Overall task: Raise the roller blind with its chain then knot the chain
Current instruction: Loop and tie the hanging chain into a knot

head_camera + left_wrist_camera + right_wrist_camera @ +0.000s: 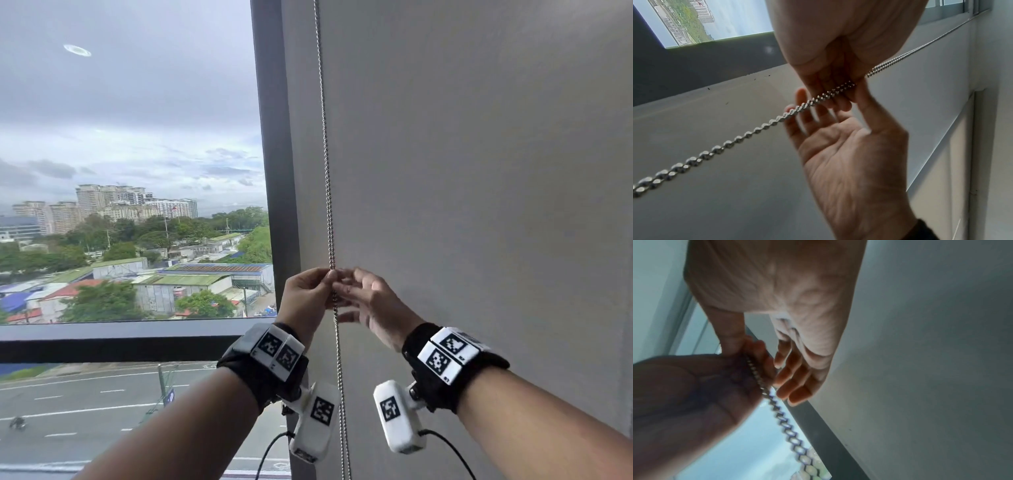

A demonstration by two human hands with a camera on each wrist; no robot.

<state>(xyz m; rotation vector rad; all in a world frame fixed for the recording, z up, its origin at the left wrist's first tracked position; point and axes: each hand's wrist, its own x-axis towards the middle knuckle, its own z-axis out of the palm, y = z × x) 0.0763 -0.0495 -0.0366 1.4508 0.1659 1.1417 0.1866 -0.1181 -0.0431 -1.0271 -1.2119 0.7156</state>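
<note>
Head view: your left hand (306, 297) has a pinch grip on the bead chain (324, 154) by the roller blind (479, 171). Your right hand (368, 301) touches it too, fingers spread, but can't tell if it's gripping.

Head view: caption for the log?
Left hand pinches the bead chain by the window frame; right hand open beside it.

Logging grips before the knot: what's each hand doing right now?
Left hand: pinching the chain.
Right hand: open, fingers spread, thumb by the chain.

Grey roller blind (479, 171) down; silver bead chain (328, 205) hangs vertical.
</note>
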